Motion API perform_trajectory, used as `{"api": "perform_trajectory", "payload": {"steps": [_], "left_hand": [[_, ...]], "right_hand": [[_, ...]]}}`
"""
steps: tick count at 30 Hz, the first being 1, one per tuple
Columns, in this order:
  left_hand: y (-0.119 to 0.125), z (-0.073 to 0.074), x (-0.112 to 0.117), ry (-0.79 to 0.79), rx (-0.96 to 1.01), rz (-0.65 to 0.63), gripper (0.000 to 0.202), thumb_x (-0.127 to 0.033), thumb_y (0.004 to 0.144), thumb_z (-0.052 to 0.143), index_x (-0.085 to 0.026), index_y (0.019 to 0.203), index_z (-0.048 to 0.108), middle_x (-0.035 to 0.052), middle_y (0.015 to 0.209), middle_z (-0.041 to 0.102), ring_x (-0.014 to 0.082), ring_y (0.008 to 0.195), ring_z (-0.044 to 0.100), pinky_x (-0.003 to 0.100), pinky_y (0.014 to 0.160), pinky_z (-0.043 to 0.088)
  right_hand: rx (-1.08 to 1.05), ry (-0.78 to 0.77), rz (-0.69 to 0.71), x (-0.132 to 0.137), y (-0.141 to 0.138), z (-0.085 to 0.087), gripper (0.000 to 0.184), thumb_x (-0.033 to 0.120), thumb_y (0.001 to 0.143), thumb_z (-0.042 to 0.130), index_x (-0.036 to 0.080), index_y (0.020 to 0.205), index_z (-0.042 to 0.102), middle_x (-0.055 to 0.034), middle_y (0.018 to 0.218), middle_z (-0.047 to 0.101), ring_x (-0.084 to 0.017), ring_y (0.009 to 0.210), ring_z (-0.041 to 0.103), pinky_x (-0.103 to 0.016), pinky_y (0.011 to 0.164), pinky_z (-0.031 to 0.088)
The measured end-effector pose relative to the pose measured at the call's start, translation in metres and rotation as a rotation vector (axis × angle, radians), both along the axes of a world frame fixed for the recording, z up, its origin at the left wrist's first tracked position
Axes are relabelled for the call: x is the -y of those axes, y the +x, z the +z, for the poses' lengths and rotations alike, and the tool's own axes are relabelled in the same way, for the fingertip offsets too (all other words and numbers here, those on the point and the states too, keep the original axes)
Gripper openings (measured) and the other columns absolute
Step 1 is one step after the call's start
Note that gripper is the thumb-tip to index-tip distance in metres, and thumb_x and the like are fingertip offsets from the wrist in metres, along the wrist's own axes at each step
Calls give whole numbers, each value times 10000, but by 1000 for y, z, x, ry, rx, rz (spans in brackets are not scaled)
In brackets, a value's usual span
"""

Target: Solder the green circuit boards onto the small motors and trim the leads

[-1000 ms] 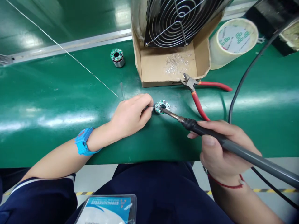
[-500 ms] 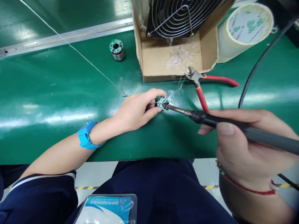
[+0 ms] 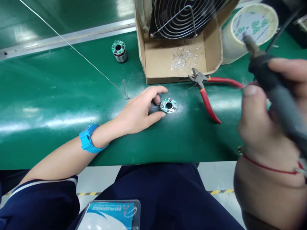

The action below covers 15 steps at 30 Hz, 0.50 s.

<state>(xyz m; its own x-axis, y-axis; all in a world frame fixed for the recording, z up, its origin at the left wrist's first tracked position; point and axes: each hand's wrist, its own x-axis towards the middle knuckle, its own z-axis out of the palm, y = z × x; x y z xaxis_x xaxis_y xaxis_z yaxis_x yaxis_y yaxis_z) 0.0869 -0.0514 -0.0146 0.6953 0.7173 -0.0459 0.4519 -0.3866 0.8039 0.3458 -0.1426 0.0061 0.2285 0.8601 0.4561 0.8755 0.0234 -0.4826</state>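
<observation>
A round green circuit board [image 3: 165, 109] with a dark centre hole lies at my left hand [image 3: 137, 111]. The tip of my left thumb touches or nearly touches its near-left rim. My left index finger is raised and apart from it. A thin wire [image 3: 155, 105] runs between the fingers to the board's left side; whether curled fingers pinch it is hidden. At the right, my right hand [image 3: 266, 121] is closed round the dark handle of a soldering iron [image 3: 275, 84], blurred by motion. The iron's tip points up and left, well away from the board.
Red-handled cutters [image 3: 207, 103] lie open beyond the board. Behind them stands a cardboard box [image 3: 176, 80] with a black fan [image 3: 183, 24] and wire clippings. A metal cylinder topped by a green board [image 3: 119, 51] stands left. A tape roll [image 3: 231, 48] stands right.
My right hand has lifted the soldering iron off the board, up and to the right. My left index finger has come away from the board. Smoke over the board has thinned out.
</observation>
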Motion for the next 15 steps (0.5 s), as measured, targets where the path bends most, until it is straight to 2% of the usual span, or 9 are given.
{"api": "perform_trajectory", "payload": {"steps": [2,4,5,7,9,10,11,13,15], "left_hand": [[1,-1,0,24,-13,-16,584,-158,853,690,-212,1389,466,59,1223,627,154,957,627,290,814,508],[3,0,1,52,-49,-53,557,-161,880,672,-225,1398,476,66,1319,605,197,1099,625,322,891,513],[4,1,1,61,-68,-67,525,-157,893,660,-229,1386,495,61,1342,600,208,1139,619,331,914,511],[7,3,2,65,-96,-74,461,-150,903,653,-228,1342,537,48,1330,619,210,1149,625,328,930,505],[8,4,2,56,-116,-56,429,-146,893,669,-215,1302,559,37,1257,656,200,1113,640,311,915,495],[9,4,2,49,-121,-46,427,-146,883,681,-207,1288,561,34,1215,670,195,1091,645,301,899,489],[9,4,3,42,-119,-38,425,-148,875,691,-200,1276,559,31,1175,676,190,1071,647,291,877,483],[8,4,3,34,-95,-21,397,-163,868,703,-192,1237,557,24,1101,673,176,1025,646,272,819,468],[7,4,4,36,-47,-2,357,-193,861,723,-191,1177,557,12,1034,657,155,948,637,258,758,447]], "right_hand": [[14,-103,56,-8,12,-7,502,379,965,556,220,1441,525,-109,1349,647,-298,1230,645,-513,1051,506],[-94,-60,74,-11,20,-17,451,354,990,517,255,1430,527,-105,1391,607,-233,1058,731,-412,893,581],[-135,-25,84,-10,23,-23,433,343,995,504,258,1420,528,-111,1400,583,-219,1036,739,-392,870,586],[-110,-26,132,-7,27,-37,512,394,963,557,233,1441,471,-148,1427,519,-273,1213,669,-455,1000,545],[14,-126,218,-6,31,-49,837,578,827,683,181,1486,356,-216,1502,422,-377,1433,462,-591,1136,419],[76,-175,230,-6,33,-53,959,645,752,719,159,1484,334,-241,1513,404,-412,1455,412,-637,1142,384],[132,-216,211,-7,35,-56,997,670,702,738,147,1459,354,-250,1486,437,-433,1425,431,-661,1115,389],[203,-276,121,-8,37,-58,820,586,695,745,151,1336,477,-209,1310,583,-406,1251,562,-627,1017,456],[193,-312,48,-6,36,-56,594,433,699,726,174,1205,554,-137,1111,634,-298,1017,638,-503,899,519]]}}
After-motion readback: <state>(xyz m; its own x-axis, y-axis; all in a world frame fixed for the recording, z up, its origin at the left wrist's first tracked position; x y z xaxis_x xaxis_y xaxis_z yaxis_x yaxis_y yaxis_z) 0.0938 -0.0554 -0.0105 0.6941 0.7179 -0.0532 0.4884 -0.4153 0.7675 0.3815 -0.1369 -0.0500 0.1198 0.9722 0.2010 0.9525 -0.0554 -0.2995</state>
